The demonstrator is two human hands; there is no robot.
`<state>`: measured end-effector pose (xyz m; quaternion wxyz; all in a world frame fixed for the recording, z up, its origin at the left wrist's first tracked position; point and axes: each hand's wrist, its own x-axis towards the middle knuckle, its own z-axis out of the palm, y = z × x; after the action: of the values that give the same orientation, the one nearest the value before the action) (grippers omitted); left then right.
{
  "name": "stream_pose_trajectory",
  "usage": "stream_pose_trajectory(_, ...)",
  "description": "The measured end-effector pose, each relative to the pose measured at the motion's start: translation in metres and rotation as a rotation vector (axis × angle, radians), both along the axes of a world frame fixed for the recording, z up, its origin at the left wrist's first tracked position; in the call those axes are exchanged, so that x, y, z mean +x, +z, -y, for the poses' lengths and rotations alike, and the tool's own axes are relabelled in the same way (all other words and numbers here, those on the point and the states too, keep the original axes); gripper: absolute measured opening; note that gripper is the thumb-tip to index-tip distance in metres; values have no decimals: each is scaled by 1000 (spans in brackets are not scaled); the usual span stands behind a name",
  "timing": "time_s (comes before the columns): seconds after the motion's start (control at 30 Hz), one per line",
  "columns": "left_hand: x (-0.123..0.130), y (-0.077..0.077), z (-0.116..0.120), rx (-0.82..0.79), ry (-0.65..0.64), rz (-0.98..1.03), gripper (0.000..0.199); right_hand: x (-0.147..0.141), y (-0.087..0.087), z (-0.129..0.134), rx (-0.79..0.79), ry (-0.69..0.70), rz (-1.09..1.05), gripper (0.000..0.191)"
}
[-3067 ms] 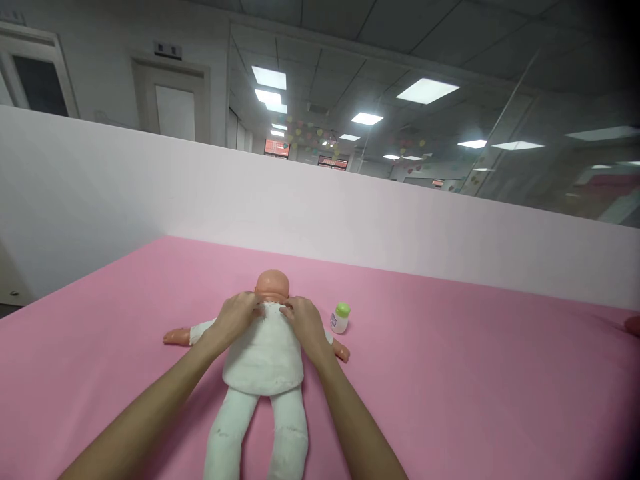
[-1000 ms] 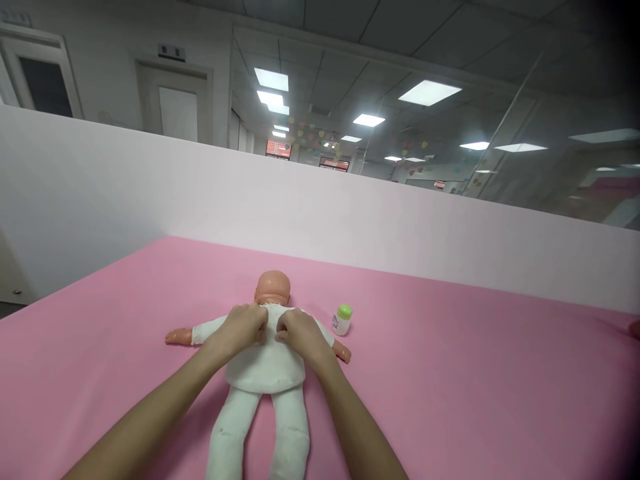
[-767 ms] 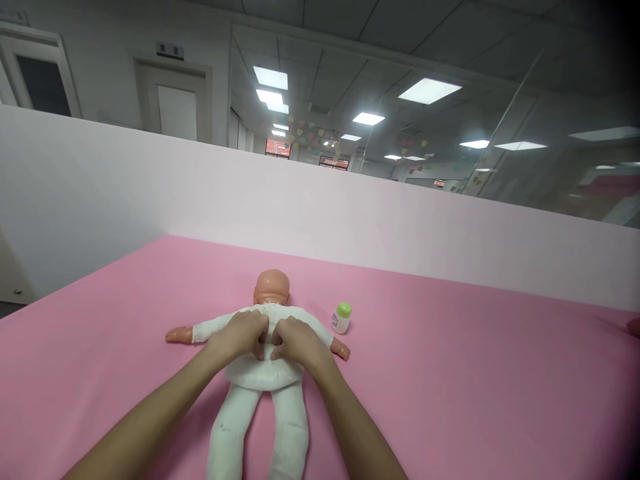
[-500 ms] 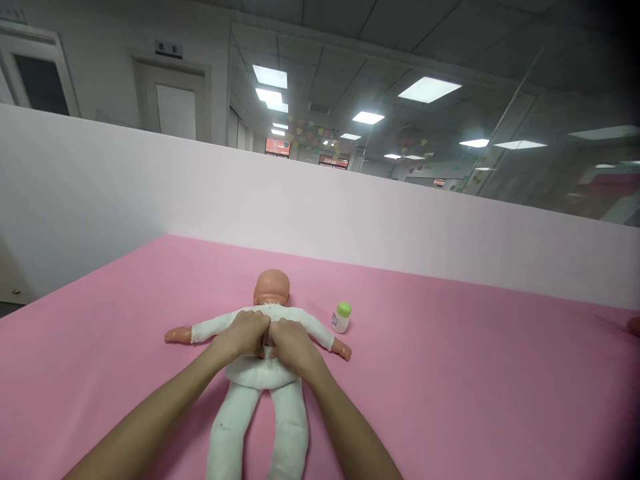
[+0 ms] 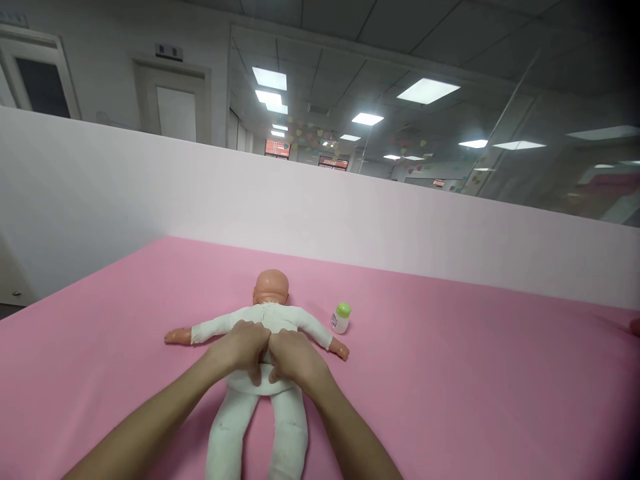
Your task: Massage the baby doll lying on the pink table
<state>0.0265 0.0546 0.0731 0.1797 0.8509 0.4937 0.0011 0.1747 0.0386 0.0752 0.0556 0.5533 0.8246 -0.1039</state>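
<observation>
Doll (image 5: 273, 318) shows more upper back beyond the left hand (image 5: 247, 345) and right hand (image 5: 295, 355), shifted lower, fingers curled, any grip indeterminable.

The doll (image 5: 270, 320) is white-bodied, the tabletop (image 5: 425, 360) pink, the jar's lid (image 5: 343, 309) green.

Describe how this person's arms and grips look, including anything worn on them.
The left arm and right arm are slim and bare as far as they show: no sleeve, watch or bracelet. The left grip and right grip are ungloved human hands. No ring or marking can be made out; part of each is hidden from view.
</observation>
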Motion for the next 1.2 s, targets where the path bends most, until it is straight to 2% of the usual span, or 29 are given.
stream_pose_trajectory(0.1,-2,-10,-13,-40,-31,91,22,-2,-12,-9,-26,40,-77,17)
stream_pose_trajectory(0.17,-5,-12,-17,-67,-44,127,21,2,-12,-12,-43,40,-131,21)
stream_pose_trajectory(0.33,-13,6,-16,-163,-60,177,20,23,7,-16,-172,16,-246,28)
stream_pose_trajectory(0.37,-15,10,-17,-158,-55,207,18,26,10,-18,-154,5,-280,28)
stream_pose_trajectory(0.43,-18,11,-23,-50,18,266,17,31,13,-24,-5,-41,-351,29)
stream_pose_trajectory(0.53,-18,-4,-40,275,215,309,20,29,4,-36,311,-150,-408,24)
stream_pose_trajectory(0.6,-17,-23,-52,368,263,315,19,24,-9,-46,408,-182,-406,19)
stream_pose_trajectory(0.73,-11,-55,-67,330,296,337,15,19,-39,-63,416,-169,-356,16)
stream_pose_trajectory(0.9,-1,-70,-67,386,394,222,14,18,-64,-75,410,-231,-178,18)
stream_pose_trajectory(1.03,1,-68,-67,392,375,154,20,17,-63,-74,440,-220,-127,22)
stream_pose_trajectory(1.2,-7,-47,-61,436,316,199,22,23,-37,-64,396,-213,-192,19)
